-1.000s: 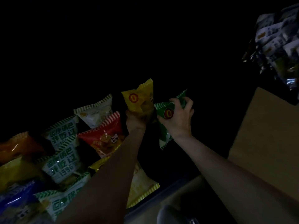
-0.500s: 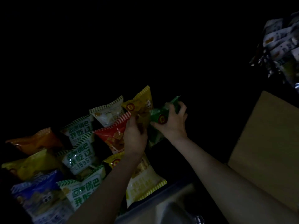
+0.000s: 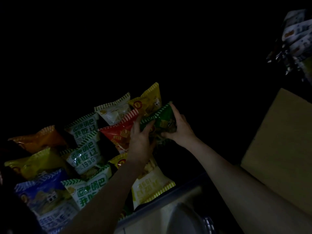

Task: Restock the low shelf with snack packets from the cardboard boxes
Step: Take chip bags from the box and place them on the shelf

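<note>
Whereas half a second ago the green packet (image 3: 163, 118) was gripped by the right hand (image 3: 181, 130) alone, it is now grasped by both, the left hand (image 3: 141, 143) included, at frame centre.

The low shelf (image 3: 168, 202) is dark, with a pale front edge. Many snack packets lie on it close together: red (image 3: 118, 134), yellow (image 3: 148, 100), orange (image 3: 40, 141), blue (image 3: 42, 190) and white-and-green (image 3: 84, 156).
</note>
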